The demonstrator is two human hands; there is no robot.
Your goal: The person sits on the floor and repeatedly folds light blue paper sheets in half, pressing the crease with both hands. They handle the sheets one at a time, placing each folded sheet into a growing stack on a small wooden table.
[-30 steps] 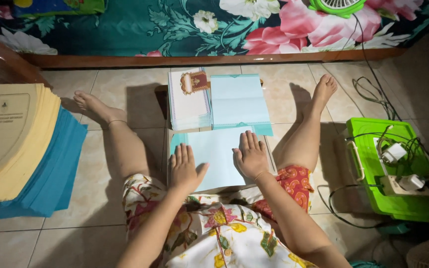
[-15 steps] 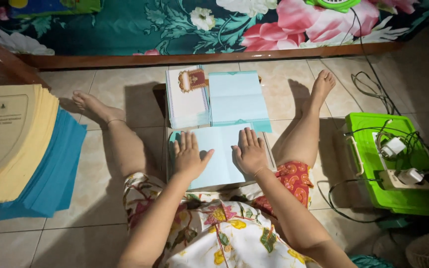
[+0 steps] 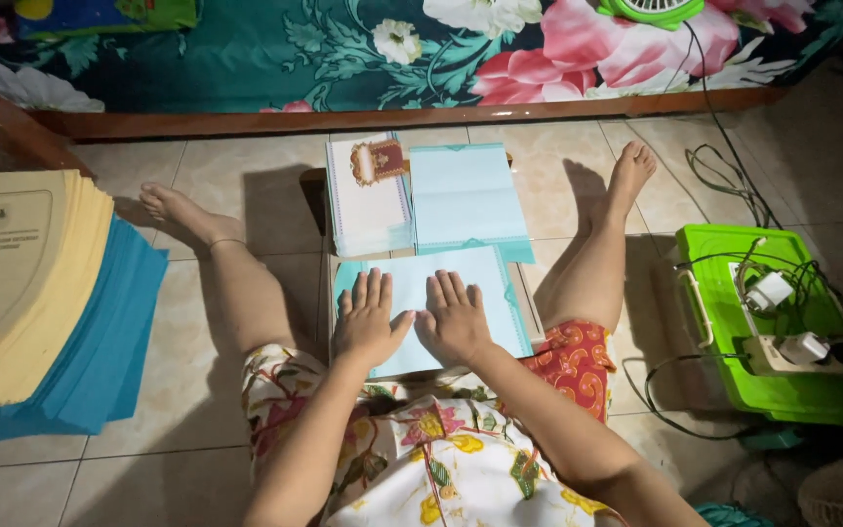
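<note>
I sit on a tiled floor with my legs spread. Between them lies a light blue sheet of paper (image 3: 485, 283) on a low board. My left hand (image 3: 368, 317) rests flat on the sheet's left part, fingers apart. Right beside it, my right hand (image 3: 456, 314) also presses flat on the sheet, thumbs nearly touching. Beyond the sheet stand a stack of white printed sheets with an ornate emblem (image 3: 368, 195) and a stack of light blue sheets (image 3: 465, 200), side by side.
A big fanned pile of yellow folders (image 3: 21, 283) over blue folders (image 3: 114, 342) lies at the left. A green plastic box (image 3: 714, 283) with a power strip, plugs and cables sits at the right. A floral cloth (image 3: 363, 44) runs along the far wooden edge.
Both hands slid up the light blue sheet and closer together, now side by side near its middle. The stacks and folders stayed put.
</note>
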